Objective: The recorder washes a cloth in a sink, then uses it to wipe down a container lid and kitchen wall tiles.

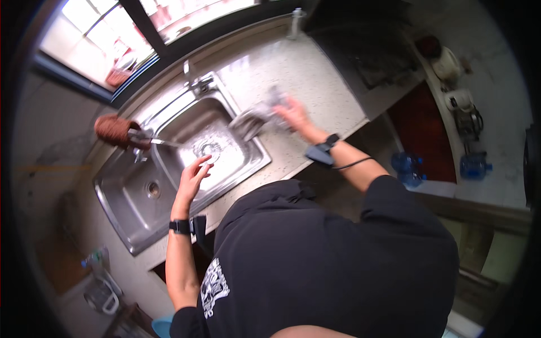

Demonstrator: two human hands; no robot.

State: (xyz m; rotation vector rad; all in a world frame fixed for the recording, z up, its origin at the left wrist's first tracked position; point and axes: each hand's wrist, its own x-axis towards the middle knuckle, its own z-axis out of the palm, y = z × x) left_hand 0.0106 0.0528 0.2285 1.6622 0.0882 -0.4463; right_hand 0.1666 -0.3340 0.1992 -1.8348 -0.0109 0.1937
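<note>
My right hand (296, 114) is blurred over the counter, right of the sink, with its fingers on a grey cloth (251, 122). Part of the cloth lies over the rim of the steel double sink (264, 158). My left hand (195, 175) is raised over the near edge of the right basin, fingers apart, holding nothing. Water runs in a thin stream from a spout at the divider into that basin and ripples around its drain. A metal faucet (198, 84) stands behind the basin.
A brown woven holder (114, 130) stands behind the left basin. At the back of the stone counter (334, 84) is a white bottle-like object (296, 24). A dark stove area lies to the right, with blue plastic water bottles (408, 169) beyond. A window runs along the back.
</note>
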